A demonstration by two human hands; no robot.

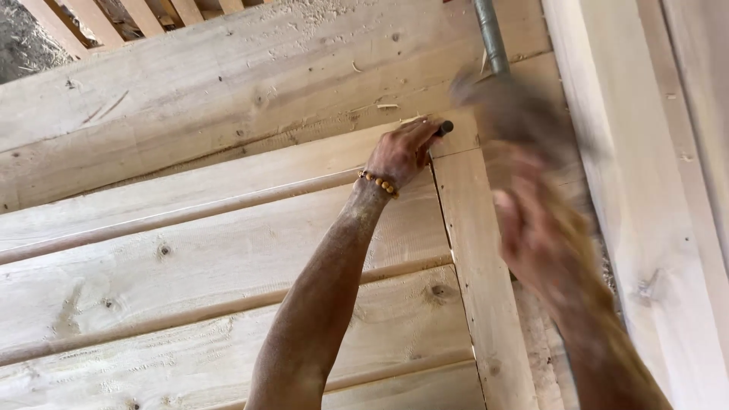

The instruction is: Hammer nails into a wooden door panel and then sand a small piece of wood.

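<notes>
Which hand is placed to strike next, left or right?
Right, probably. The right hand is raised and motion-blurred with what looks like a hammer, while the left hand pins a small dark tool against the wood.

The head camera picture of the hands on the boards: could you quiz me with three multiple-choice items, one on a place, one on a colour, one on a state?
1. Where does the left hand rest?
A. on the pipe
B. at the top of the upright board
C. on the floor

2. What colour are the bracelet beads?
A. blue
B. amber
C. white

3. How does the right hand appear?
A. sharp
B. blurred
C. hidden

Answers:
1 B, it pinches a small dark object there.
2 B, they are yellowish-brown on the wrist.
3 B, it is smeared, what it holds unclear.
</notes>
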